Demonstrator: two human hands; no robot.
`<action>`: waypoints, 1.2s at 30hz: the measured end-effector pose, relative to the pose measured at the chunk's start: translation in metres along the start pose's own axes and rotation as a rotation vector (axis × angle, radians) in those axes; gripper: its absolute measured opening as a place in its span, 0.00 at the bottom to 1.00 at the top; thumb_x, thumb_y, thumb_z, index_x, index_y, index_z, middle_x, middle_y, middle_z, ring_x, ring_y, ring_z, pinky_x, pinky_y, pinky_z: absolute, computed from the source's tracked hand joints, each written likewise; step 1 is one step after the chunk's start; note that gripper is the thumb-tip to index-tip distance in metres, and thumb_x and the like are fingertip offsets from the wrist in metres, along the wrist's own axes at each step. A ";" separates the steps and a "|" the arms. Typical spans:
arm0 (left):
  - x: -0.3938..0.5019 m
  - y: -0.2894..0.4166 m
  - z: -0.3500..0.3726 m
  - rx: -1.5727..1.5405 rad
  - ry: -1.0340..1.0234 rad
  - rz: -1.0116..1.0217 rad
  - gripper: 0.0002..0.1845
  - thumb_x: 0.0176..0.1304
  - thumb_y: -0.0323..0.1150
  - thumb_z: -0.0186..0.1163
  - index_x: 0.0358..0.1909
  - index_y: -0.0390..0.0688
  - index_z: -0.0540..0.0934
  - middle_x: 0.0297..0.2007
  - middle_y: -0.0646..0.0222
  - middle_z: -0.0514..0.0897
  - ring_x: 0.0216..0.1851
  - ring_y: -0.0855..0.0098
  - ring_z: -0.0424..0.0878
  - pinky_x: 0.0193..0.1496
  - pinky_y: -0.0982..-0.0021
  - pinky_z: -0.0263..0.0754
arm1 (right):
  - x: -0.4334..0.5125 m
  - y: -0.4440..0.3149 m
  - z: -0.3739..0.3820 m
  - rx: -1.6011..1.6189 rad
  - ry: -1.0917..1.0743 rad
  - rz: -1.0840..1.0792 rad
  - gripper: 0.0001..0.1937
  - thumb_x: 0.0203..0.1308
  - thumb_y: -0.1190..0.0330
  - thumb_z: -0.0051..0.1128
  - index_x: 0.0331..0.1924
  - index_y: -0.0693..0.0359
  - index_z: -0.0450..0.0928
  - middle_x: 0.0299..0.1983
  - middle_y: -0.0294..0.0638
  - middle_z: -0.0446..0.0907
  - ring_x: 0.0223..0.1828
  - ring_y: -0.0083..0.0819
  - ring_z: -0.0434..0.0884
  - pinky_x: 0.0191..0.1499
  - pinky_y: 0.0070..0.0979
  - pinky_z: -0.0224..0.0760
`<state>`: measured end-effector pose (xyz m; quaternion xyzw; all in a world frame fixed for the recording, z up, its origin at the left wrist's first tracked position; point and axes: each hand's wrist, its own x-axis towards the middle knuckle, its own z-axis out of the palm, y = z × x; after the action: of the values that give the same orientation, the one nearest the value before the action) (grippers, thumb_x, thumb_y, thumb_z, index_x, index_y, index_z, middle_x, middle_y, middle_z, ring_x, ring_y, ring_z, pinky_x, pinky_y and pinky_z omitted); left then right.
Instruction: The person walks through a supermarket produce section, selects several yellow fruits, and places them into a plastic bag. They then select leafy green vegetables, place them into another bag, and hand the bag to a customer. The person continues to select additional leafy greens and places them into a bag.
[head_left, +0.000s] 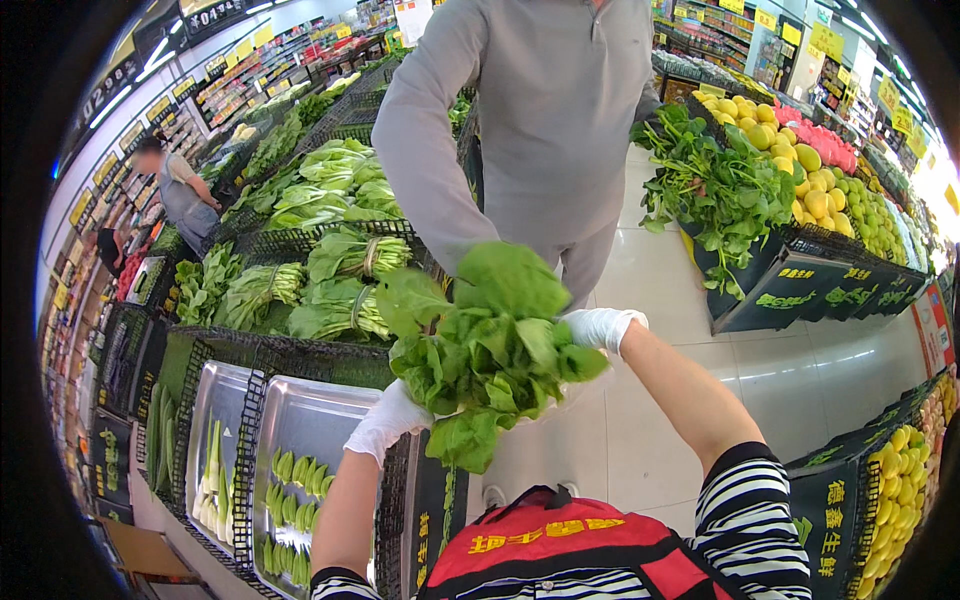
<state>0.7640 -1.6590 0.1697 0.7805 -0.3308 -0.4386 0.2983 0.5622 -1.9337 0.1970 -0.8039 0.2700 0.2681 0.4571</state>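
A large bunch of leafy greens is in front of me, held between my two white-gloved hands. My left hand grips its lower left side, and leaves cover the fingertips. On the upper right side, my right hand presses against the leaves. Stems are mostly hidden beneath the foliage. Close behind the bunch stands a person in grey clothes, one sleeve reaching down behind the leaves; that hand is hidden. A second bunch of greens hangs by the person's other arm.
Tied leafy vegetables fill black crates to the left. Below them, a metal tray holds okra-like green pods. Yellow fruit is heaped on the right stand, more at lower right. Another person stands far left.
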 end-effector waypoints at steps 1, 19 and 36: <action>0.000 0.004 -0.002 -0.008 -0.028 -0.002 0.29 0.45 0.25 0.70 0.52 0.38 0.75 0.31 0.71 0.82 0.20 0.79 0.73 0.22 0.77 0.69 | -0.001 0.000 -0.001 -0.098 -0.006 -0.018 0.29 0.71 0.48 0.36 0.69 0.54 0.62 0.69 0.33 0.66 0.67 0.25 0.65 0.68 0.28 0.55; -0.006 0.060 -0.023 -0.187 -0.243 0.014 0.52 0.40 0.17 0.66 0.72 0.53 0.59 0.49 0.67 0.81 0.42 0.70 0.82 0.32 0.68 0.82 | -0.005 0.049 -0.021 0.170 -0.112 -0.007 0.22 0.73 0.55 0.36 0.63 0.56 0.66 0.60 0.32 0.71 0.60 0.20 0.67 0.62 0.20 0.58; -0.063 0.066 -0.101 -0.174 0.118 0.184 0.55 0.33 0.13 0.48 0.74 0.42 0.52 0.62 0.55 0.70 0.25 0.76 0.76 0.29 0.77 0.74 | 0.051 -0.021 -0.016 -0.152 0.091 -0.523 0.16 0.74 0.62 0.41 0.56 0.61 0.72 0.45 0.34 0.79 0.45 0.24 0.76 0.51 0.21 0.70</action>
<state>0.8115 -1.6325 0.2947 0.7426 -0.3436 -0.3898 0.4226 0.6158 -1.9479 0.1821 -0.8896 0.0526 0.1238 0.4365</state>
